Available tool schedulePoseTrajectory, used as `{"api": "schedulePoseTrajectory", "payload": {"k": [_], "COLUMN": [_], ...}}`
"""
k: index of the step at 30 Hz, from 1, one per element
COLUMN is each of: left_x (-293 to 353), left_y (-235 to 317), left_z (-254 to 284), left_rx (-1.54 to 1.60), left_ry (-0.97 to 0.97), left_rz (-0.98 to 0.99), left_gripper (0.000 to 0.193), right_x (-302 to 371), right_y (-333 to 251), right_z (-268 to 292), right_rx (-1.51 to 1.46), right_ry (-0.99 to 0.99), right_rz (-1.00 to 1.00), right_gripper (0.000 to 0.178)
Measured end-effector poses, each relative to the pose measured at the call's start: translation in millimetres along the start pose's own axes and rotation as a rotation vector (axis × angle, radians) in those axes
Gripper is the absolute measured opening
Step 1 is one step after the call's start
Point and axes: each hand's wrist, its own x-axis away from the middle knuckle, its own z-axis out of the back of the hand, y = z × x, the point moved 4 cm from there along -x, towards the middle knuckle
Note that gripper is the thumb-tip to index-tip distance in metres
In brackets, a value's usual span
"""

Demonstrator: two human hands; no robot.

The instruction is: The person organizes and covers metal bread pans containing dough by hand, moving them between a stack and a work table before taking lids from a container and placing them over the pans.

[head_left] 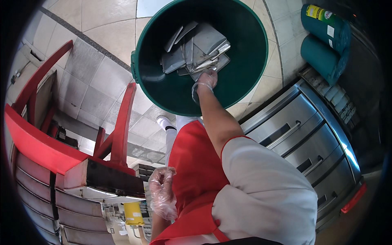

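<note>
A large round green bin (263, 45) stands in front of me at the top of the view. Flat grey rectangular metal pans (173, 59) lie heaped inside it at various tilts. My right hand (207, 78), in a clear plastic glove, reaches down into the bin. Its closed fingers are at the near edge of the heap, on a metal pan (198, 73); the fingertips are partly hidden. Beside my red apron (196, 155), my left hand (162, 192) hangs low in a clear glove, with curled fingers and nothing visible in them.
On the left stands a red-framed rack or cart (45, 143). Stainless steel oven-like doors (302, 134) with handles line the right side. Two green containers (326, 30) rest at the upper right. A yellow bucket (133, 213) is at the lower left, above pale floor tiles (87, 69).
</note>
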Motion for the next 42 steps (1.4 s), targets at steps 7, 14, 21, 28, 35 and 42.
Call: {"api": "schedulePoseTrajectory", "payload": {"k": [7,14,21,28,35,42], "left_x": [0,-3,3,-2,-50,-173], "left_y": [0,-1,-16,-21,17,95], "left_z": [2,6,15,16,-25,-147], "left_rx": [-0.016,-0.077,-0.012,0.040,-0.440,-0.949], "left_ry": [0.052,-0.003,0.064,0.019,-0.062,-0.048], "left_rz": [0.014,-0.021,0.006,0.003,-0.375,-1.048], "left_gripper": [0.007,0.006,0.003,0.001,0.021,0.044], "right_x": [-64,-113,-64,-86,61,159], "right_y": [-29,-4,-12,-29,-146,-175], "right_z": [0,-14,-44,-50,24,105], "right_rx": [-0.027,0.267,-0.359,-0.034,-0.097,0.035], "right_ry": [-0.162,-0.288,-0.263,-0.093,-0.431,-0.656], "right_rz": [-0.248,-0.247,-0.425,-0.114,0.311,0.362], "right_gripper": [0.034,0.032,0.038,0.035,0.032,0.029]}}
